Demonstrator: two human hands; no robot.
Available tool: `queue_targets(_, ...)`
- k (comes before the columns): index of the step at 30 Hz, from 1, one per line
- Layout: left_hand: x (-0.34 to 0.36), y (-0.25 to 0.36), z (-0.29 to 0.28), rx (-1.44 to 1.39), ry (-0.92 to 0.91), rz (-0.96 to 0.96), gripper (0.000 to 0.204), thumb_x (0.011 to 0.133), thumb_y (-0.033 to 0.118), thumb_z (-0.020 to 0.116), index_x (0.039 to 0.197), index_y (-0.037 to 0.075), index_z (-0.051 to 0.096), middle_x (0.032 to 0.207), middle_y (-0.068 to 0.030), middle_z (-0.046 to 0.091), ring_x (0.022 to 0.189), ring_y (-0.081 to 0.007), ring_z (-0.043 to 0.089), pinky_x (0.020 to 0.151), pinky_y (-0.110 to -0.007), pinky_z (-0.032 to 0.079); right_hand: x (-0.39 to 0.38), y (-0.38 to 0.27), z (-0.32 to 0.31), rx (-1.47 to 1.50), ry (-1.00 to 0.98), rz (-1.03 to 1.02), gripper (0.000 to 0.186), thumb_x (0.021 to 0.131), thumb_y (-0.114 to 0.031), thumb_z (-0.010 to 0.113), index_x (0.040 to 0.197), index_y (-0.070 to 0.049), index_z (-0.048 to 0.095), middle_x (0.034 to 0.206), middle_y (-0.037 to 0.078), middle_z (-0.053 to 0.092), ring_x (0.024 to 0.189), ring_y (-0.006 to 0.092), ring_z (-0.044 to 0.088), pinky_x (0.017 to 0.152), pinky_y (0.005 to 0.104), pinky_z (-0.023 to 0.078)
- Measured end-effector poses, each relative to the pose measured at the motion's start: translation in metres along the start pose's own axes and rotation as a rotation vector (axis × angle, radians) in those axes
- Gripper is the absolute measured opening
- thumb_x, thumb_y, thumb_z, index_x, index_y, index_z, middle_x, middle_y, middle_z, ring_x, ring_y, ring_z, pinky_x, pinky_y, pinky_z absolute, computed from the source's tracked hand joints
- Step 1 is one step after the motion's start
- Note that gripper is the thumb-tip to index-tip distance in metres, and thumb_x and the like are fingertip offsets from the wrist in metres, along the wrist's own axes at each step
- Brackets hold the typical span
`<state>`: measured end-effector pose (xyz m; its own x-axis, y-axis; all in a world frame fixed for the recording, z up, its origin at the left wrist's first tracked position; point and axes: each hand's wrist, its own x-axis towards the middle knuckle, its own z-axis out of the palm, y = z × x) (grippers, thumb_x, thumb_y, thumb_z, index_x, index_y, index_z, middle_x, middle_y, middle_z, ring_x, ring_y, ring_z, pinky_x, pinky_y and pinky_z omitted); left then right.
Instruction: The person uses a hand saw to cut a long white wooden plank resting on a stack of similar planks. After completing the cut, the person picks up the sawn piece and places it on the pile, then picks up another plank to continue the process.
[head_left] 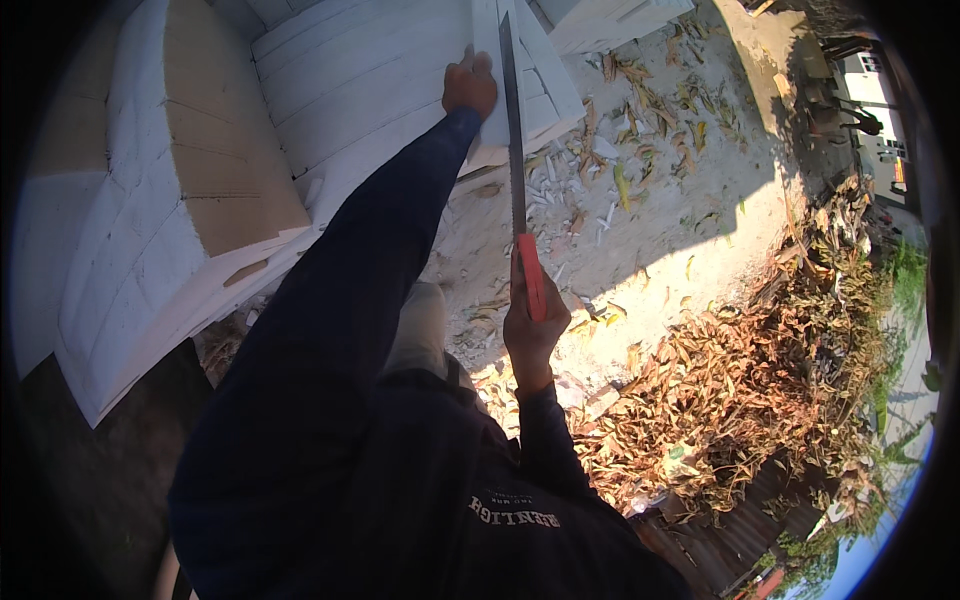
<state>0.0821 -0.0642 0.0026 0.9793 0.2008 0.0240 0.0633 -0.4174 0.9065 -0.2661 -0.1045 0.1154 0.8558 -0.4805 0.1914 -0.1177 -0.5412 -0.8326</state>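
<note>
My right hand [535, 335] is closed around the red handle of a hand saw [515, 140]. Its long dark blade points away from me, with the toothed edge on the left. The far half of the blade lies over a narrow white block [488, 125] at the end of a row of pale blocks; whether it has cut in, I cannot tell. My left hand [470, 85] grips that block just left of the blade, its fingers bent and partly hidden. My left arm stretches forward across the stacked blocks.
More white blocks [360, 85] are stacked at the far left, beside a tan-faced block stack [220, 130]. White chips and leaves litter the ground [600, 215]. A heap of dry leaves [730, 390] lies at right, near rusty corrugated sheets [735, 530].
</note>
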Motion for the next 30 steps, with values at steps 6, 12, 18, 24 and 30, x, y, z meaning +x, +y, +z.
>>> queue_targets(6, 0.004, 0.008, -0.001, 0.037, 0.056, 0.115, 0.054, 0.105, 0.037, 0.05, 0.14, -0.003, 0.059, 0.094, -0.0336, 0.068, 0.093, -0.0479, 0.068, 0.088, -0.051, 0.052, 0.074, -0.009, 0.015, 0.049, -0.095, 0.098, 0.023, 0.097, -0.006, 0.066, 0.116, 0.006, 0.07, 0.098, 0.018, 0.076, 0.091, 0.0211, 0.074, 0.075, 0.0317, 0.057)
queue_targets(12, -0.003, 0.009, -0.003, 0.039, 0.04, 0.031, 0.055, 0.105, 0.038, 0.051, 0.14, -0.003, 0.06, 0.098, -0.0348, 0.067, 0.096, -0.0477, 0.067, 0.088, -0.05, 0.052, 0.004, -0.011, -0.006, -0.082, -0.035, -0.003, 0.025, 0.096, -0.005, 0.065, 0.119, 0.005, 0.07, 0.103, 0.022, 0.075, 0.099, 0.0295, 0.075, 0.081, 0.0356, 0.058)
queue_targets(18, -0.002, 0.007, -0.001, 0.019, -0.003, 0.025, 0.054, 0.104, 0.04, 0.048, 0.143, 0.003, 0.059, 0.106, -0.0324, 0.065, 0.102, -0.0472, 0.064, 0.092, -0.053, 0.05, 0.078, -0.032, -0.001, 0.018, -0.186, 0.15, 0.025, 0.096, -0.004, 0.062, 0.118, 0.005, 0.069, 0.092, 0.023, 0.071, 0.078, 0.0324, 0.07, 0.072, 0.0365, 0.053)
queue_targets(24, 0.003, -0.001, 0.001, -0.025, 0.001, 0.026, 0.054, 0.105, 0.039, 0.051, 0.14, -0.001, 0.06, 0.098, -0.0341, 0.068, 0.097, -0.0466, 0.068, 0.088, -0.049, 0.053, 0.008, -0.005, -0.006, 0.01, 0.013, -0.03, 0.02, 0.097, -0.006, 0.065, 0.112, 0.005, 0.07, 0.083, 0.017, 0.069, 0.073, 0.0197, 0.063, 0.068, 0.0335, 0.051)
queue_targets(30, 0.0, 0.005, 0.003, -0.02, -0.015, 0.023, 0.053, 0.103, 0.041, 0.049, 0.142, 0.008, 0.061, 0.104, -0.0309, 0.065, 0.101, -0.0462, 0.064, 0.091, -0.053, 0.051, 0.063, -0.021, -0.002, -0.043, -0.14, 0.079, 0.028, 0.097, -0.004, 0.061, 0.123, 0.005, 0.068, 0.1, 0.023, 0.074, 0.088, 0.0353, 0.074, 0.071, 0.0386, 0.055)
